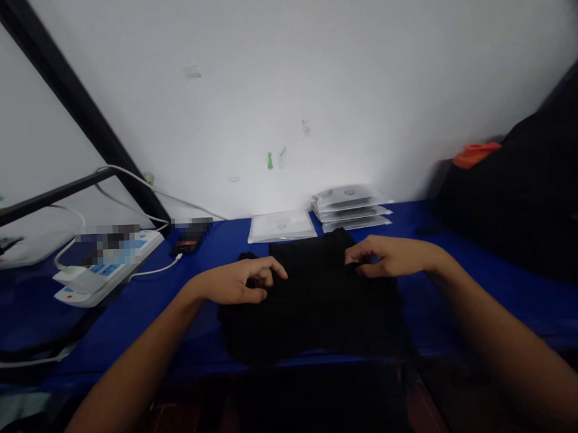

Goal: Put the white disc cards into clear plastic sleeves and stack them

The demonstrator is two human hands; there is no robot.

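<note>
A black cloth garment lies bunched and folded on the blue tabletop, near the table's front edge. My left hand rests on its left upper part, with the fingers curled and pinching a fold. Across from it, my right hand pinches the garment's upper right edge between thumb and fingers. The fingertips of both hands point towards each other. The garment's lower edge drops out of sight in shadow at the table's front.
Behind the garment lie a flat clear sleeve and a stack of clear packets. On the left are a white power strip with cables and a blurred-out dark object. A large black bag with an orange part stands right, against a white wall.
</note>
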